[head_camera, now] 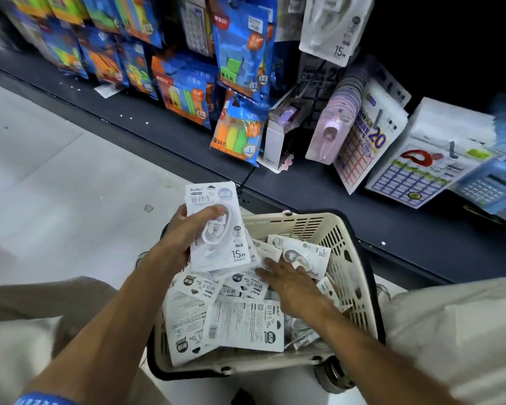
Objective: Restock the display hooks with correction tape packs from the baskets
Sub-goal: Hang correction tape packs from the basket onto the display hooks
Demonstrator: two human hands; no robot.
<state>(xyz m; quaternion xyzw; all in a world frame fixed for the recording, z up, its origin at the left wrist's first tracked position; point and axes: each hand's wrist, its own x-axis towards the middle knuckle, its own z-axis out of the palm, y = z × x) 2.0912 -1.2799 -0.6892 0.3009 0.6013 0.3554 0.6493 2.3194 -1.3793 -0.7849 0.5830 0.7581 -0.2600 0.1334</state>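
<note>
My left hand (184, 232) grips a small stack of white correction tape packs (216, 226), held upright above the cream basket (345, 249). Inside the basket lie several more white packs (243, 325), most face down. My right hand (289, 285) reaches into the basket with its fingers spread, resting on the loose packs beside one face-up pack (301, 255). On the display above, a white 15 m correction tape pack (330, 27) hangs from a hook at the top centre.
The dark shelf base (304, 197) runs diagonally behind the basket. Blue sticky-note packs (240, 48) hang at left, purple correction tapes (333, 127) and label sheets (421, 171) at right. My knees (456, 331) flank the basket. Grey floor (56, 185) lies at left.
</note>
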